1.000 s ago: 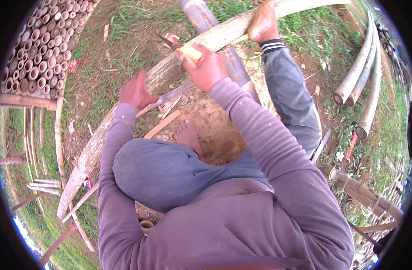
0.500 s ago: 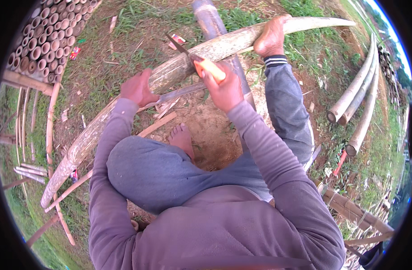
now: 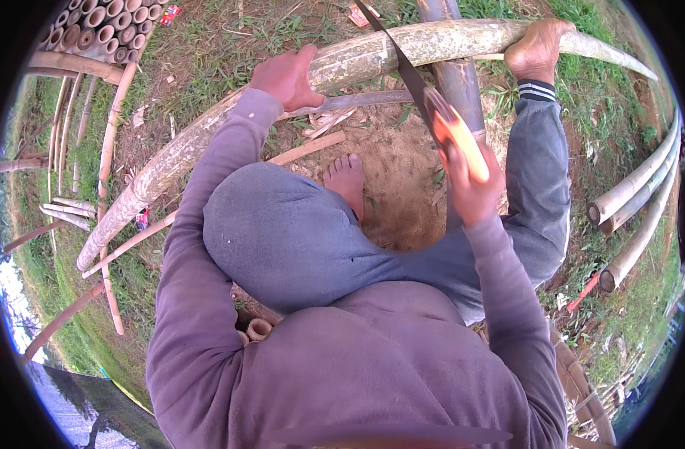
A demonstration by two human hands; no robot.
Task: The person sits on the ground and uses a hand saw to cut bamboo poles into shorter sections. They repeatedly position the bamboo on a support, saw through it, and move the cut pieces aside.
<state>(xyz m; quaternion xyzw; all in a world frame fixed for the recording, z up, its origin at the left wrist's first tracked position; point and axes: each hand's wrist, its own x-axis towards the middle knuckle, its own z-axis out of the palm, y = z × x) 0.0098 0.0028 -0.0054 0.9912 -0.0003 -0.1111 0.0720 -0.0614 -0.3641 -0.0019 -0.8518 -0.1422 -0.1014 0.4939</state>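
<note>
left hand (image 3: 286, 75): fingers curled down over the near part of the bamboo pole (image 3: 208, 135), gripping it to pin it in place.
right hand (image 3: 470, 191): clamped around the orange handle (image 3: 462, 146) of a machete, raised off the work.
blade (image 3: 395, 56): long and dark, it slants up and away from the handle, crossing over the pole toward the top edge.
pole: pale and mottled, it arcs from lower left on the grass up across the top of the view; a bare foot (image 3: 537, 49) presses on it at the upper right.
second foot (image 3: 348, 179): planted on the bare dirt patch (image 3: 402, 187) just below the pole.
slat (image 3: 350, 101): a thin grey strip lies just beside the pole, running out from under the left hand.
cut zone: judged to lie between left hand and far foot, where the blade crosses.
doing it well: keep the pole pinned at both ends so it cannot roll, and bring the blade down well apart from the left fingers.
angle: a slanted stroke along the grain probably bites cleaner than a square chop.
risk: a glancing blow could slide toward the left hand or the near foot.
around: a stack of cut bamboo (image 3: 96, 26) at upper left, loose poles (image 3: 634, 217) at right.
</note>
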